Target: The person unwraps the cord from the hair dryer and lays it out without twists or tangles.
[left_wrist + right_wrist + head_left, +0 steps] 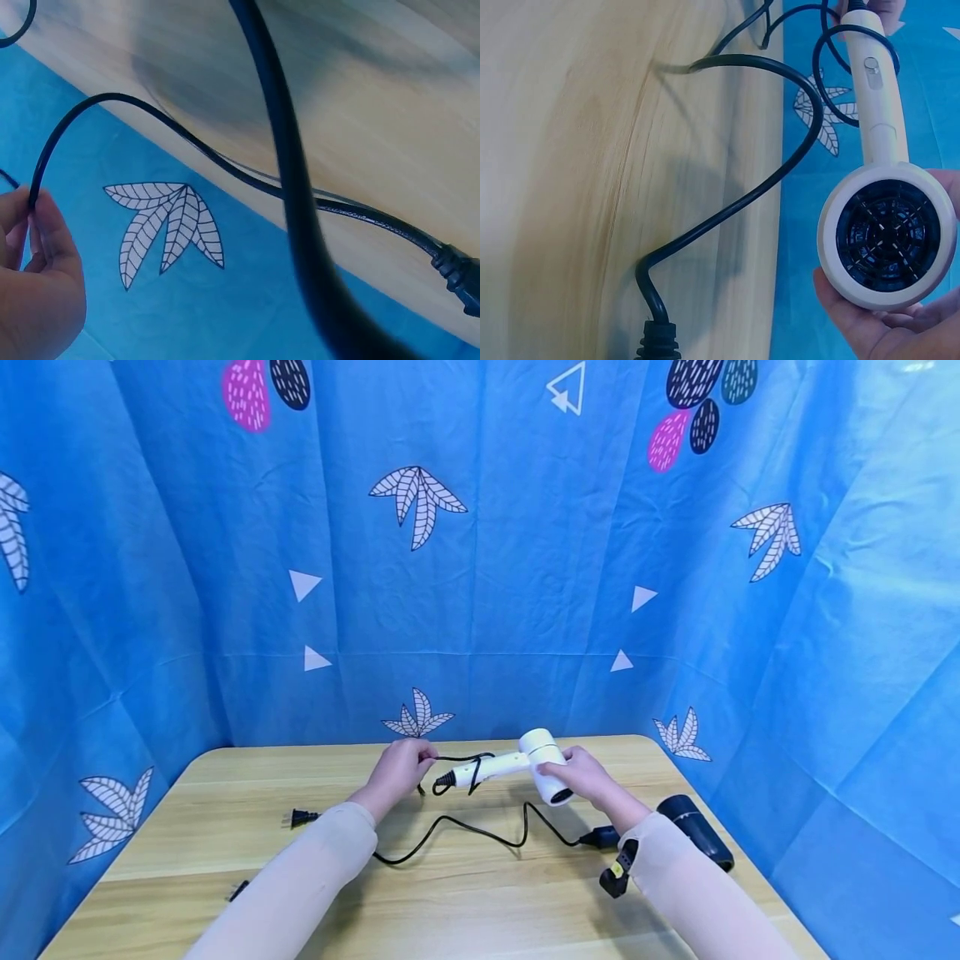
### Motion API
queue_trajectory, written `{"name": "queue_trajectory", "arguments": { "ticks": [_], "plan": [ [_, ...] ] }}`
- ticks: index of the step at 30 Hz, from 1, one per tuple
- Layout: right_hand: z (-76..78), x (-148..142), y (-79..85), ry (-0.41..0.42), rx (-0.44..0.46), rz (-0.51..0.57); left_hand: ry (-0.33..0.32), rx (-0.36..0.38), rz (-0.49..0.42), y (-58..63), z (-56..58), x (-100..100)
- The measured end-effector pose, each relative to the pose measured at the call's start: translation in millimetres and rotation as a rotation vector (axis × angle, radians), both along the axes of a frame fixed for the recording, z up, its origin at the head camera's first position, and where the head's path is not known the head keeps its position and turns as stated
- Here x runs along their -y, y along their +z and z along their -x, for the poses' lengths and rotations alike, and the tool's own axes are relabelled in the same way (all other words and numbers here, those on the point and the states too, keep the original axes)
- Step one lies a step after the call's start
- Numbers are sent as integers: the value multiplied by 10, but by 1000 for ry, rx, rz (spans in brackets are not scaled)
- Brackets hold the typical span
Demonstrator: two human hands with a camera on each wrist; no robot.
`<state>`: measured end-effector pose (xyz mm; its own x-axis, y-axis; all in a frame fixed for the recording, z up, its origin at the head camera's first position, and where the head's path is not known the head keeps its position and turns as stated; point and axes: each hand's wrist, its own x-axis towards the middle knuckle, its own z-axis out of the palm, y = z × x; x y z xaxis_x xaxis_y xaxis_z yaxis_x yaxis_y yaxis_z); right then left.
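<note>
My right hand (581, 775) grips a white hair dryer (546, 768) by its barrel, held up off the table at the far side. In the right wrist view the dryer's round black grille faces the camera, and loops of black cord (821, 90) circle the handle (877, 97). My left hand (401, 770) pinches that black cord between thumb and fingertips, left of the handle's end. From the pinch, the left wrist view follows the cord (112, 96) in an arc down to a plug (459, 276).
A black hair dryer (697, 835) lies at the table's right, partly behind my right forearm. Its cord (480, 832) snakes leftward under my left arm. Two plugs, one farther back (302, 817) and one nearer (238, 890), lie at left. Blue curtain (480, 568) surrounds the wooden table (480, 910).
</note>
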<state>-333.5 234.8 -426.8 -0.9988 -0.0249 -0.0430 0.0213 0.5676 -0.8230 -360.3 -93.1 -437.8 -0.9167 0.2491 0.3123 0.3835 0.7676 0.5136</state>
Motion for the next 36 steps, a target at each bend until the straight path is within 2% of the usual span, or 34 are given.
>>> {"name": "queue_trajectory", "arguments": {
  "ticks": [6,12,20,27,36],
  "plan": [
    [8,6,10,13,-3,-2,-6,58,74,-69,35,-5],
    [13,-15,16,9,-26,-12,-49,82,139,-136,10,7],
    [21,-57,51,6,-23,-9,-142,65,189,-174,-67,74],
    [29,-88,57,-21,-11,-3,-256,-14,244,-165,-166,152],
    [42,-122,46,-53,7,8,-308,1,293,-105,-230,347]
  ]
}}
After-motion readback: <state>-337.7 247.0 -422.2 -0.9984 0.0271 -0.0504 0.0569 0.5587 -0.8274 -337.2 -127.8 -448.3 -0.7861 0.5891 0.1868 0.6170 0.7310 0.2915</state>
